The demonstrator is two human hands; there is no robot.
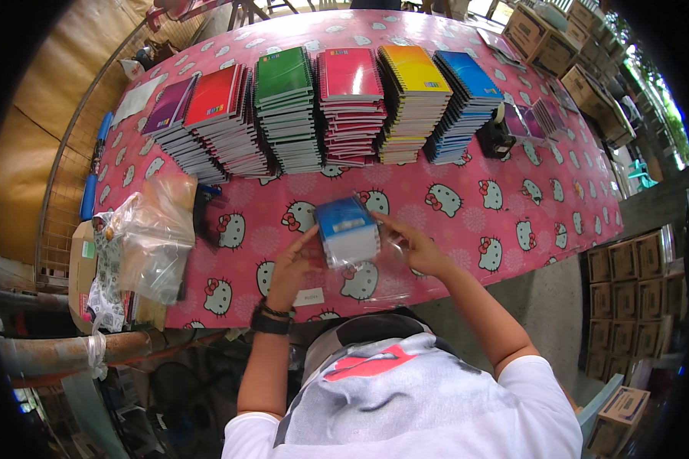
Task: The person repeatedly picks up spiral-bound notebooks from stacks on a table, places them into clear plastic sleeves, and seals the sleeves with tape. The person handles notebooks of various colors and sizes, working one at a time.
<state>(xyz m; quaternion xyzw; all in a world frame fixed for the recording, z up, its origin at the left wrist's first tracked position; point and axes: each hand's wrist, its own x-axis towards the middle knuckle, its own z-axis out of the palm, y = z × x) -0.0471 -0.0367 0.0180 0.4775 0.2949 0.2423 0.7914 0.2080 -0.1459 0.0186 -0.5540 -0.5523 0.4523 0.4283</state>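
Observation:
A small stack of blue-covered notebooks (347, 232), inside clear plastic, is between my two hands above the near middle of the table. My left hand (289, 266) grips its left side, the index finger lying along the edge. At the upper right corner, my right hand (422, 249) holds the stack, and loose plastic hangs beside the fingers. A small white label (309, 296) lies on the cloth near my left wrist. Beyond my hands stands a row of spiral notebook piles, including green (285, 76), pink (350, 75), yellow (414, 70) and blue (468, 75) ones.
Clear plastic bags (159, 237) lie at the table's left edge. A black tape dispenser (497, 141) sits right of the blue pile. The pink patterned tablecloth (467, 229) covers the table. Stacked cardboard boxes (624, 298) stand on the right.

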